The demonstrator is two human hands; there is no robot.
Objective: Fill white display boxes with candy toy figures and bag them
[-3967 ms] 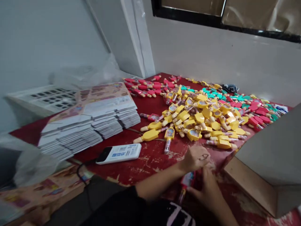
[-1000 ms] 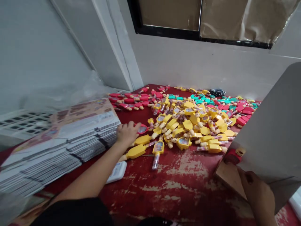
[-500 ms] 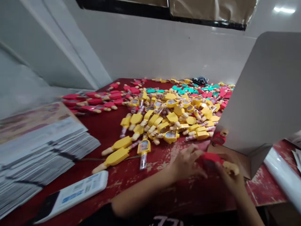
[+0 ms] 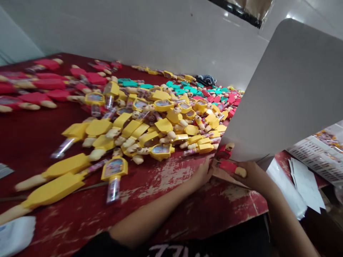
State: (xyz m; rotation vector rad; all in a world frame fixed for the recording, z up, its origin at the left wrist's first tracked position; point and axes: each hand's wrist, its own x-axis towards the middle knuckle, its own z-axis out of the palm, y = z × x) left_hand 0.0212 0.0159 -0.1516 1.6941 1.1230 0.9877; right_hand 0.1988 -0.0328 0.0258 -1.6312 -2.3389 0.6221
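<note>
My right hand grips a red toy with a beige, dog-like head, holding it inside the low tray of a cardboard display box with a tall grey back panel. Another red toy stands in the same tray, near its left side. At the box's front left corner, my left hand has its fingers closed against the edge; some fingers are partly hidden. Beyond the left hand lies a heap of yellow toys, each with a beige head and a clear tube.
Green toys and more red toys lie on the worn red table. A white plastic sheet, papers and a white basket are at the right. A white packet lies at the lower left.
The view has swung right. My right hand has carried the red toy into the box tray. My left hand has left the toy and moved to the box's corner.
</note>
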